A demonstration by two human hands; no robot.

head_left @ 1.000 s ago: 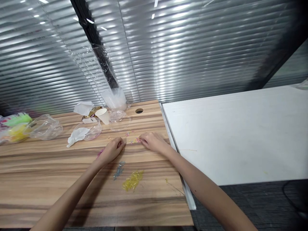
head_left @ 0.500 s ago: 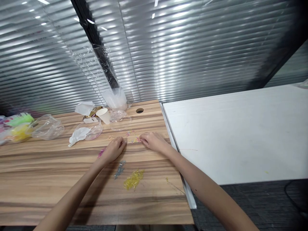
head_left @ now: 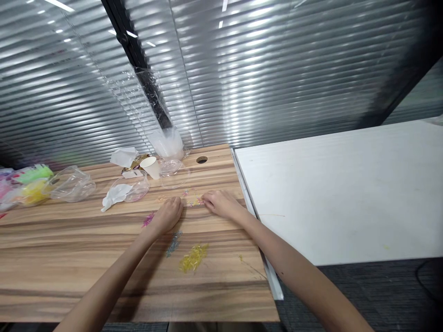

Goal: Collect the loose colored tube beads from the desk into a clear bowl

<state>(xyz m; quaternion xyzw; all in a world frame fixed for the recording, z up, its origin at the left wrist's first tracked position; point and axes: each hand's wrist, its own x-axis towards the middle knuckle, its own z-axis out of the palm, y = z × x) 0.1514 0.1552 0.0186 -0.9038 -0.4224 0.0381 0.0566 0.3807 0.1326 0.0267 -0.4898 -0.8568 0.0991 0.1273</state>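
Observation:
Above the wooden table, my left hand (head_left: 169, 214) rests palm down with its fingers curled together; whatever is in them, if anything, is hidden. My right hand (head_left: 219, 203) has its fingertips pressed together at a small scatter of mixed pink, yellow and clear pieces (head_left: 194, 202); what they pinch is too small to name. Beside my left wrist lies a small magenta heap (head_left: 148, 219). Nearer to me are a grey-blue heap (head_left: 174, 244) and a larger yellow heap (head_left: 194, 258) of tiny thin shiny pieces.
Behind my hands stand a white paper cup (head_left: 151, 167), clear plastic lids (head_left: 175, 174), a crumpled tissue (head_left: 116, 196) and a bag of clear cups (head_left: 169, 144). Coloured bags (head_left: 32, 190) lie at the left. A white table (head_left: 339, 193) adjoins on the right, and blinds (head_left: 284, 78) rise behind.
My left hand has turned slightly, its fingers now more hidden beneath it. My right hand stays almost in place at the mixed pieces. The view has shifted slightly.

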